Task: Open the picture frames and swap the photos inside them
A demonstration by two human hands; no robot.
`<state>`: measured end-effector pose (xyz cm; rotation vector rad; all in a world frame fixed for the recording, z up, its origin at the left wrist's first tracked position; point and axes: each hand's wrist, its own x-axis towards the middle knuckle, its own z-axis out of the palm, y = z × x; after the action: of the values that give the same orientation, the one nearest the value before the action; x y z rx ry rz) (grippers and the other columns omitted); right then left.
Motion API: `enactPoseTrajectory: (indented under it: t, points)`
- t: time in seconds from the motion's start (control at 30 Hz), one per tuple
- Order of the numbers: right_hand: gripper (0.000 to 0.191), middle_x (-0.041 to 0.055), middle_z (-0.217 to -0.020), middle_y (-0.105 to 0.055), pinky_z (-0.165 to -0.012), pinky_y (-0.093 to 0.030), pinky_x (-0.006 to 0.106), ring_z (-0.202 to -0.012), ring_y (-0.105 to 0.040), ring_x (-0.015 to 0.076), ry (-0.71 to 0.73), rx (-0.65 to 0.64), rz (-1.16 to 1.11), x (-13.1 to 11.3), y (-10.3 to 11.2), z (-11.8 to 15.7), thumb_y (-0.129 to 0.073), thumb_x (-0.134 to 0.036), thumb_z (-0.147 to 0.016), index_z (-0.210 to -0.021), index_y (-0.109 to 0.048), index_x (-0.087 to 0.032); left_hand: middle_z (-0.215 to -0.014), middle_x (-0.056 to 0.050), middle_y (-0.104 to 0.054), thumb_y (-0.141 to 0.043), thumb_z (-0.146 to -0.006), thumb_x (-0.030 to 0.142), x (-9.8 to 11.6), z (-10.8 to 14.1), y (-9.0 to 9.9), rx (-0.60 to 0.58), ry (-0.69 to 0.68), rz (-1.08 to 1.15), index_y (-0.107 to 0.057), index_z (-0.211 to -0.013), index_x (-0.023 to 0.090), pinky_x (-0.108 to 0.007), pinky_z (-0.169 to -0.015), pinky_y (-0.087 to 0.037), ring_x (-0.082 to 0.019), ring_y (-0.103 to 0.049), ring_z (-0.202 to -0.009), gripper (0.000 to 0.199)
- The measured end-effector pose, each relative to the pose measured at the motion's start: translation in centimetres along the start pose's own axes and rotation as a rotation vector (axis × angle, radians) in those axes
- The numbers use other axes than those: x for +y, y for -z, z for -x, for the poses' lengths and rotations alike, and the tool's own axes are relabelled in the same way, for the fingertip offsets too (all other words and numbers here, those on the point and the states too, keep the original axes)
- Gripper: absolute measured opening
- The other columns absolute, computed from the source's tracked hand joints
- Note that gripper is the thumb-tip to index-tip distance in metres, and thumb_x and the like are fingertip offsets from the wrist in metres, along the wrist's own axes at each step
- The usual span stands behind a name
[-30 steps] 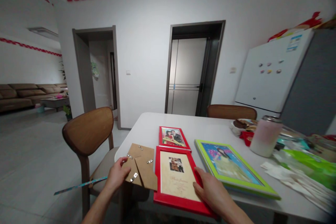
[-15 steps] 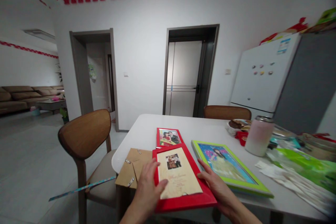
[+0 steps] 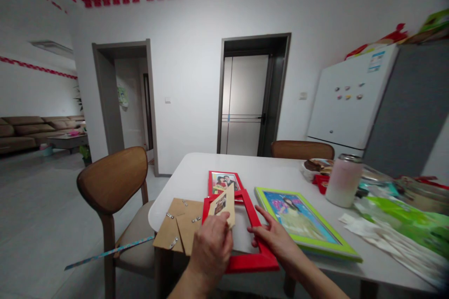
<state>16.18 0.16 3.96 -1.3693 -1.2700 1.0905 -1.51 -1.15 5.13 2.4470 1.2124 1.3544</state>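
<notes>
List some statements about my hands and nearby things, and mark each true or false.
1. The left hand holds a printed sheet. True.
2. The brown backing board is left of the nearer red frame. True.
3. The printed sheet lies flat in the nearer red frame. False: the printed sheet is held tilted.
4. The right hand is on the green frame. False: the right hand holds the nearer red frame.
5. The pink-and-white bottle stands upright. True.

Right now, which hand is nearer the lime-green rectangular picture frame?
Right. The right hand holds the front red rectangular frame, close beside the lime-green frame; the left hand is farther left, holding the cream printed paper.
</notes>
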Motion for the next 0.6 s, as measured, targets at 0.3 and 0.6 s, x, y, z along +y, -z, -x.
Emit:
enactPoseTrajectory:
  t: [0.3, 0.6]
  points:
    - [0.051, 0.0086, -0.08, -0.065, -0.063, -0.043, 0.025, -0.068, -0.059, 0.0175, 0.114, 0.133, 0.688, 2.1, 0.9, -1.3, -0.04, -0.025, -0.065, -0.113, -0.048, -0.008, -0.076, -0.001, -0.059, -0.045, -0.071, 0.026, -5.7, 1.7, 3.2, 0.295, 0.483, 0.163, -0.049, -0.103, 0.018, -0.025, -0.063, -0.045, -0.015, -0.057, -0.065, 0.033]
    - [0.052, 0.0129, -0.109, -0.057, -0.082, -0.039, 0.029, -0.093, -0.055, 0.0199, 0.172, 0.098, 0.706, 1.2, -1.2, -1.8, -0.04, -0.021, -0.065, -0.115, -0.045, -0.008, -0.104, -0.007, -0.058, -0.041, -0.072, 0.022, -2.3, 0.9, 0.0, 0.013, 0.505, 0.383, -0.048, -0.106, 0.013, -0.027, -0.081, -0.04, -0.019, -0.052, -0.096, 0.036]
